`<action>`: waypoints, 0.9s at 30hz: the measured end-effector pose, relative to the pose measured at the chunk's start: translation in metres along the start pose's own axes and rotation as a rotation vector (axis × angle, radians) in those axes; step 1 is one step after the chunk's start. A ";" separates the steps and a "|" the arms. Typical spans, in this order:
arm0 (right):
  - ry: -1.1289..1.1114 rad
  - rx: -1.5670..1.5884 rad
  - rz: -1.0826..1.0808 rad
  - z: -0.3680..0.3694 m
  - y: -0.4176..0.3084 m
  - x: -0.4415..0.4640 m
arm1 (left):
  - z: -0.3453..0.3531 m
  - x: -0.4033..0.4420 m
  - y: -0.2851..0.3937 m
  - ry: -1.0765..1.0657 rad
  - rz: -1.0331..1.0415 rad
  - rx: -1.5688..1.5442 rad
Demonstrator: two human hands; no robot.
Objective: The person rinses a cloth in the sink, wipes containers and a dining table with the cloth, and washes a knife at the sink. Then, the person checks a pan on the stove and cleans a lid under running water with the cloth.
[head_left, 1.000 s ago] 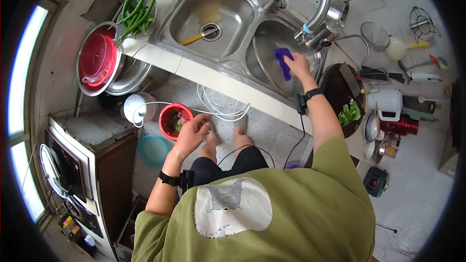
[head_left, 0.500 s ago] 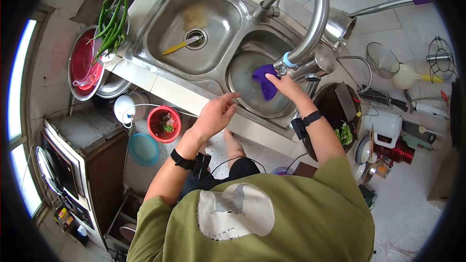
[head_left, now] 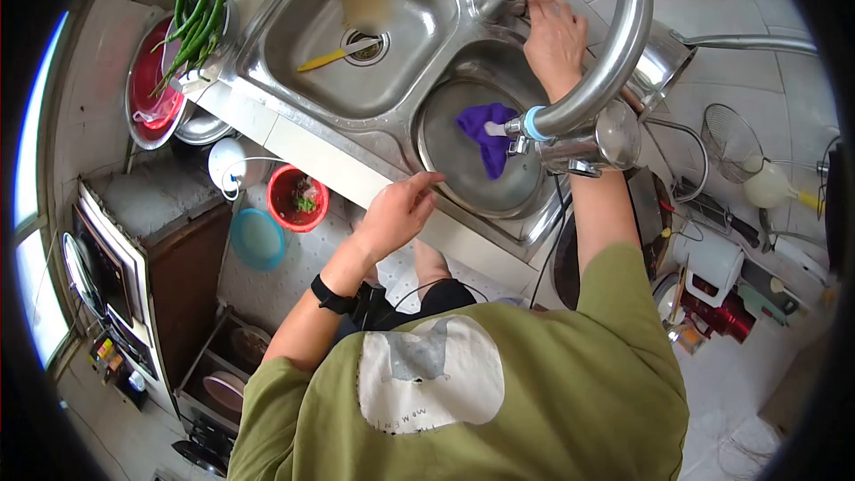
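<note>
My right hand (head_left: 557,40) reaches behind the curved faucet (head_left: 623,36), its fingers round the faucet handle (head_left: 518,5) at the base. Water runs from the spout onto a purple cloth (head_left: 492,160). The cloth lies in a round metal basin (head_left: 445,189), which sits in the right sink bowl. My left hand (head_left: 399,212) hovers by the front edge of the sink, fingers loosely stretched and holding nothing.
A yellow-handled knife (head_left: 325,61) lies across the drain of the left sink bowl (head_left: 410,80). Green chili peppers (head_left: 203,22) are at the left. Below the counter are a red bucket (head_left: 287,214) and a blue basin (head_left: 242,240). A metal pot (head_left: 655,71) stands behind the faucet.
My right hand has let go of the purple cloth and moved up to the faucet handle. Water now flows onto the cloth. My left hand has hardly moved.
</note>
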State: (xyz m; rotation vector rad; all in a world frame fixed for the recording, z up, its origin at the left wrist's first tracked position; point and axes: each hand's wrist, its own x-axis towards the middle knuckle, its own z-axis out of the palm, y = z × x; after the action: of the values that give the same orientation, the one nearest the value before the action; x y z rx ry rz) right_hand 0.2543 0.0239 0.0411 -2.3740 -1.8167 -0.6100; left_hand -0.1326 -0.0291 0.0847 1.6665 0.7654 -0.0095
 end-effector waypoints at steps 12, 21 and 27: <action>-0.445 0.313 0.106 -0.059 -0.024 -0.066 | -0.012 -0.014 -0.015 0.044 0.037 -0.021; -0.376 0.616 0.244 -0.022 -0.196 -0.160 | -0.033 -0.027 -0.022 0.035 0.001 -0.057; -0.332 0.701 0.169 -0.086 -0.139 -0.214 | -0.045 -0.039 -0.015 0.021 0.025 -0.095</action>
State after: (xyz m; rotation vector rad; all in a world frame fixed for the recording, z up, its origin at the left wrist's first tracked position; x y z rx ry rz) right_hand 0.0557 -0.1570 0.0190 -2.1564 -1.5425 0.4093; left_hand -0.1882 -0.0074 0.0994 1.5880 0.7502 0.0611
